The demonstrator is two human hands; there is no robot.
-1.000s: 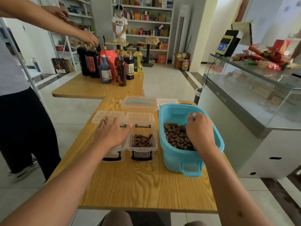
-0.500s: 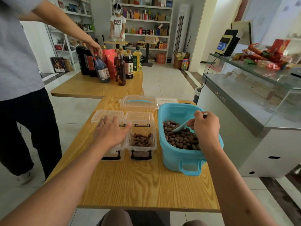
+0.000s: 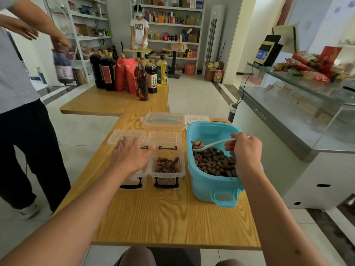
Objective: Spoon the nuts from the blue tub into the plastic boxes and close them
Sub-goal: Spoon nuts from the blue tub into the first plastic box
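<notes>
The blue tub (image 3: 203,181) stands at the right of the wooden table (image 3: 172,217) with brown nuts (image 3: 215,164) in it. My right hand (image 3: 245,150) grips a pale spoon (image 3: 211,144) over the tub; its bowl carries a few nuts. Two clear plastic boxes sit left of the tub, lids hinged back. The right box (image 3: 166,166) holds some nuts. My left hand (image 3: 130,156) rests flat on the left box (image 3: 132,179), hiding its inside.
The tub's clear lid (image 3: 163,121) lies behind the boxes, beside a white paper (image 3: 196,118). A second table (image 3: 115,104) with bottles and red bags stands beyond. A person (image 3: 21,112) at the left holds a bottle. A glass counter (image 3: 288,116) runs along the right.
My right hand has lifted the spoon out of the nuts with a few on it. The person at the left has raised a bottle off the far table.
</notes>
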